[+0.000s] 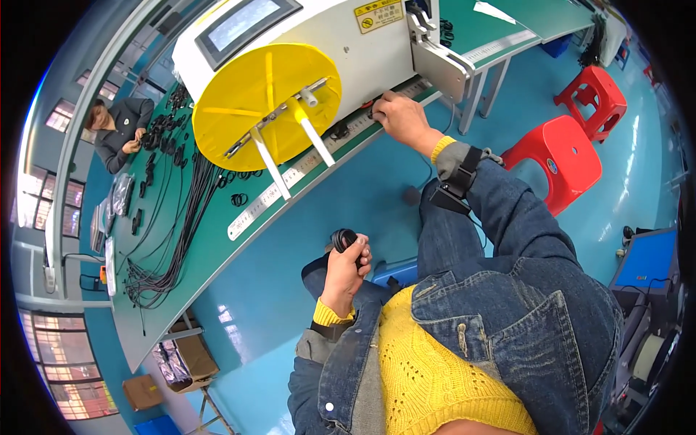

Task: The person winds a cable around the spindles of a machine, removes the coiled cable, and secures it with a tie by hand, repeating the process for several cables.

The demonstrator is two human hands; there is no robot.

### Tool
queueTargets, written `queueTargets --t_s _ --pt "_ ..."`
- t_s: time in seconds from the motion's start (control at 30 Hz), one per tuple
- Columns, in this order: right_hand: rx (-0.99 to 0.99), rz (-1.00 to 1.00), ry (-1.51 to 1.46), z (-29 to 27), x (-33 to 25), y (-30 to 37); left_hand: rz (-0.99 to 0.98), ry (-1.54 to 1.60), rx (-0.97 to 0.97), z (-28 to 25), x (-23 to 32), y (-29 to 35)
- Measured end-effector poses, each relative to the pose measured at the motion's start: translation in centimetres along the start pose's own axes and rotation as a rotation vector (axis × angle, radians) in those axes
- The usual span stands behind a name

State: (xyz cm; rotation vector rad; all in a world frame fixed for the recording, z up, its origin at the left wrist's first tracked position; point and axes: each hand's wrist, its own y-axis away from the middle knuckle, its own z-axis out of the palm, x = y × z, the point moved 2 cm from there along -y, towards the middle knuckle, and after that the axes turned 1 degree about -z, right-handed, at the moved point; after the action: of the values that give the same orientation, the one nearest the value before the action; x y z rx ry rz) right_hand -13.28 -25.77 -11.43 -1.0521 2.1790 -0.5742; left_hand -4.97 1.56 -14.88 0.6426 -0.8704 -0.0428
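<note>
A factory workshop; a white machine (359,58) and bundled cables (191,226) share a green workbench (199,270).

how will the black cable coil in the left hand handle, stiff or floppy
The black cable coil is probably flexible, since its strands bend into tight loops. It seems fairly light, as the left hand alone holds it. It might loosen if let go, since no tie shows.

Bright amb. lt | L windows (58,206) partly blown out | glare on floor (250,319) | fisheye warp, blk corners
</note>
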Motion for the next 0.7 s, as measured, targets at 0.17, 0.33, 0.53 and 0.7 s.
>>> queueTargets --t_s 0.17,0.33,0.53,0.7 --pt "0.01 0.303 -0.443 0.4 -1.3 0.5 0.174 0.036 -0.026 1.4 3.0 -1.1" --pt "-0.228 0.422 -1.017 -1.9 -9.7 2.5 0.366 0.082 0.023 3.0 7.2 -2.4" --pt "-0.332 0.37 -1.27 1.3 -12.7 4.5 0.472 0.077 0.063 2.1 8.3 -3.0" --pt "-0.318 0.353 -1.162 3.3 -14.1 4.2 0.497 0.18 0.105 0.1 8.6 -3.3"
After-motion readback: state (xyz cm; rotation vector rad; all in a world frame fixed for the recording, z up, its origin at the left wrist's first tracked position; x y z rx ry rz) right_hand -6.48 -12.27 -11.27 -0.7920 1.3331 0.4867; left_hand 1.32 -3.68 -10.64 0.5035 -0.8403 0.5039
